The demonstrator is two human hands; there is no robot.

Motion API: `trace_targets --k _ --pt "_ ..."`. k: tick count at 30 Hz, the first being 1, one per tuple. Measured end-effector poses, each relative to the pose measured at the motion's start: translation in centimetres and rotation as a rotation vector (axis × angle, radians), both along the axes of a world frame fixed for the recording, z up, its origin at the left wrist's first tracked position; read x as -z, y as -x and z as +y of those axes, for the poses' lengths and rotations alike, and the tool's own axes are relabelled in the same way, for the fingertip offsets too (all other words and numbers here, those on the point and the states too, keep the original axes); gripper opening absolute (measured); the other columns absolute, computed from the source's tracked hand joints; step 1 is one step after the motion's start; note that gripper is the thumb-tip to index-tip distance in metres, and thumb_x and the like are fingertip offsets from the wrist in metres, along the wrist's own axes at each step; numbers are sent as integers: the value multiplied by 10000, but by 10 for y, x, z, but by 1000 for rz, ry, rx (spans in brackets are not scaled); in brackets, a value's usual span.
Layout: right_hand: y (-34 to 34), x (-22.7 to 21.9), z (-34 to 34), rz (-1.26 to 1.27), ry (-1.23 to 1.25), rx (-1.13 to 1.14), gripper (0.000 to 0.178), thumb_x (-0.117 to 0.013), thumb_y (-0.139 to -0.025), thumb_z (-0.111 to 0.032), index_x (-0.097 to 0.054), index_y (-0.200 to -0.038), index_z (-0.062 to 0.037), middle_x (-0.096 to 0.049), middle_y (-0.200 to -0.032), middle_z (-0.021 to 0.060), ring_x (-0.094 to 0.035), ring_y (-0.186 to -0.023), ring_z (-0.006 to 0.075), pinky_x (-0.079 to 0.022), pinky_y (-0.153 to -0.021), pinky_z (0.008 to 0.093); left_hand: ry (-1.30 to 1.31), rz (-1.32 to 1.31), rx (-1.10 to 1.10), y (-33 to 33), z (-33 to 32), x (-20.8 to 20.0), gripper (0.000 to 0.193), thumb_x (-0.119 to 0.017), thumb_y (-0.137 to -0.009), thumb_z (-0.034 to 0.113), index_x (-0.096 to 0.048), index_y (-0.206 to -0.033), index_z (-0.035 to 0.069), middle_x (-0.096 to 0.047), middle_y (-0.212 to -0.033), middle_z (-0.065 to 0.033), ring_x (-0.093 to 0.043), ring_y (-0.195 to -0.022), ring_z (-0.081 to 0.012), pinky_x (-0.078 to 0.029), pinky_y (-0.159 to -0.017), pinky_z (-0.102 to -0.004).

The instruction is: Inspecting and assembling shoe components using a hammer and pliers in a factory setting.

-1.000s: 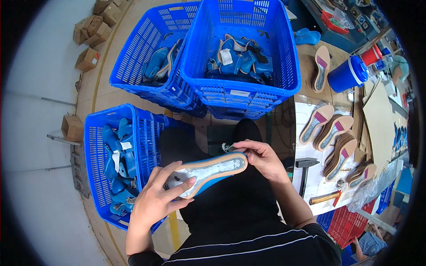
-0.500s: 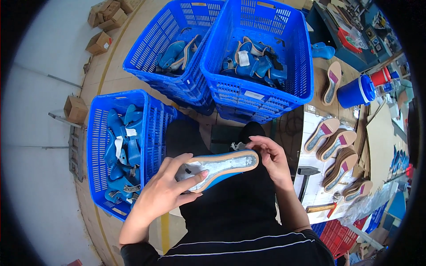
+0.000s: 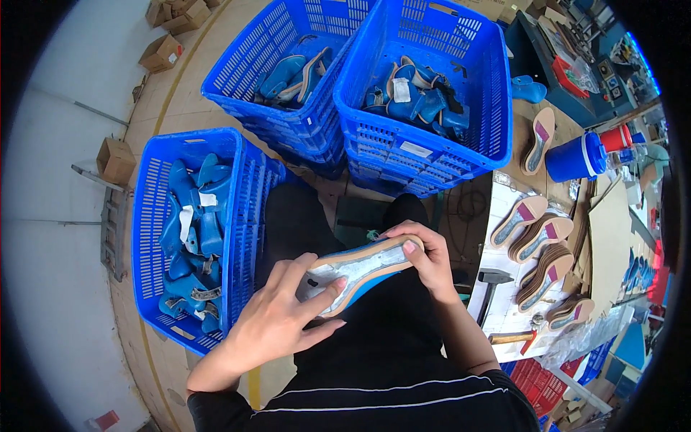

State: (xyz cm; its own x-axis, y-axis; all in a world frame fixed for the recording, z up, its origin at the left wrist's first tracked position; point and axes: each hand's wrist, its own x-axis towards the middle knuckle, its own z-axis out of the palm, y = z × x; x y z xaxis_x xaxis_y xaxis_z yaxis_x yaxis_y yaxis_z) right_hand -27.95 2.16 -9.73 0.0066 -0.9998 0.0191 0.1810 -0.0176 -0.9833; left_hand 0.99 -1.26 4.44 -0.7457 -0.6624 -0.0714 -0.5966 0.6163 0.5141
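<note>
I see my left hand (image 3: pixel 277 324) and right hand (image 3: pixel 425 255) pinching opposite ends of a blue shoe last (image 3: pixel 360 272), blue crate (image 3: pixel 241 216) just left.

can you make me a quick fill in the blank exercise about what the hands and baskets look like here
1. Both hands, left hand and right hand, hold one shoe ____ with an insole on it.
2. The ____ plastic baskets hold blue shoe forms.
3. A ____ with a black head lies on the white table at the right.

Missing words: last; blue; hammer
</note>
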Motion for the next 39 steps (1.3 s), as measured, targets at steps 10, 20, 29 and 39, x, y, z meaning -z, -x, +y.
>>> trace_targets --k 10,20,29,39 --pt "5 -5 -2 -38 -101 -50 436 -708 -1017 -338 -691 -1284 6 -753 -1202 172 -739 -1120 256 -566 -1003 379 237 247 89 16 8 43 473 -892 -841 485 -700 -966 71 -441 -1620 -270 -537 -1317 -563 -641 -878 -540" --pt "6 -9 -10 -89 -98 -120 502 -714 -1009 -356 -657 -1363 -5 -739 -1196 172 -715 -1151 250 -547 -1025 377 266 112 81 21 24 46 461 -874 -833 382 -733 -1219 173 -489 -1653 -84 -474 -1412 -576 -591 -945 -595" --pt "33 42 41 -49 7 481 668 -531 -1117 -565 -564 -1465 4 -728 -1284 184 -691 -1213 257 -512 -1089 400 271 93 148 43 14 30 633 -839 -764 267 -738 -1388 289 -526 -1631 2 -585 -1225 -439 -581 -883 -462" --pt "91 79 202 1196 -501 1121 410 -854 -893 -266 -675 -1202 -63 -634 -1046 158 -592 -1028 376 -482 -940 487 344 96 155 50 23 15 610 -791 -834 209 -684 -1422 91 -591 -1551 -162 -625 -1222 -398 -495 -1035 -462"
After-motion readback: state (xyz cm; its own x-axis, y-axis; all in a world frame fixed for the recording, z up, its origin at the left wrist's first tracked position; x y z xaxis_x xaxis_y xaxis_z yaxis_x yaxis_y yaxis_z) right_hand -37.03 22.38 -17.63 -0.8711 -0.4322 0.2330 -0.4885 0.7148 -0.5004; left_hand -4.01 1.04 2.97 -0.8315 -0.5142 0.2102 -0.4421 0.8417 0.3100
